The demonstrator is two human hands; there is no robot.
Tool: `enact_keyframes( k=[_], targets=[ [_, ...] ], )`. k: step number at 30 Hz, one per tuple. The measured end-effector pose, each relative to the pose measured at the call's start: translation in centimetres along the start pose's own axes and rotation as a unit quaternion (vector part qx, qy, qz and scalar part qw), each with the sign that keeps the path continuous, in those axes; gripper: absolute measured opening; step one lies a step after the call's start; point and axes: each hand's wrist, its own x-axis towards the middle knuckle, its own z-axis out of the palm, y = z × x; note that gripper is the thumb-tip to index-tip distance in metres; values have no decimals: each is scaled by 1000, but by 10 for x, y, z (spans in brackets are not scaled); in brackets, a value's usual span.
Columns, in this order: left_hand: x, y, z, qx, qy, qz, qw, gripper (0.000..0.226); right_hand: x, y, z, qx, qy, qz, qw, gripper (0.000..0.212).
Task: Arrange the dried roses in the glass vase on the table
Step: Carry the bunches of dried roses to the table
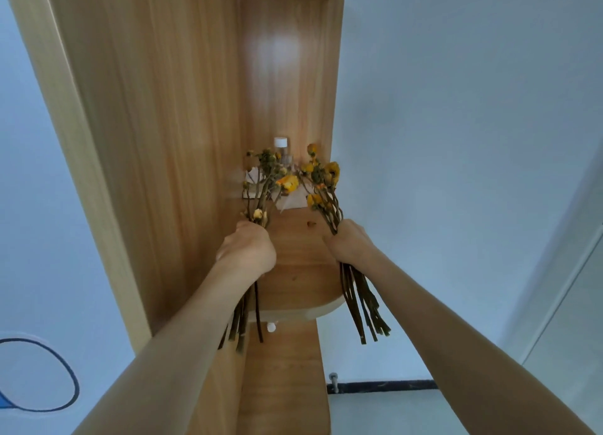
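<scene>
The left bunch of dried roses (266, 186) and the right bunch (321, 180) are rising side by side at the centre of the frame, over a wooden shelf (293, 278). The left hand (248, 252) is gripping one and the right hand (350, 243) the other, fingers curled round the stems. Stem ends are hanging below both fists. Behind the blooms, a white-capped bottle (281, 145) is standing just above the white paper (293, 201).

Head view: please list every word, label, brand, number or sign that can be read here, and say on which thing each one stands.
No text can be read in this picture.
Small bottle with a white cap: no label visible.
White paper behind the dried roses: partly hidden, no print visible.
Wooden shelf: no markings.
</scene>
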Motion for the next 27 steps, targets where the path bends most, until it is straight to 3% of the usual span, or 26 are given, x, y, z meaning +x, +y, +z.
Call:
enact_keyframes(
  k=[6,10,13,17,27],
  targets=[
    [-47,-29,-9,-101,-14,104,989,30,-55,17,-25,79,23,-22,996,16],
    [-83,-64,-8,-167,-26,139,976,15,-110,39,-32,113,28,-14,993,16],
    [-115,-93,-1,-194,-10,187,963,20,-157,63,-33,160,12,-12,987,5],
    [-162,-133,12,-205,-23,230,951,19,-220,101,-27,200,-17,-18,979,12],
    [-234,-236,83,-228,-123,194,946,18,-342,188,17,216,-111,55,969,17]
  ],
)
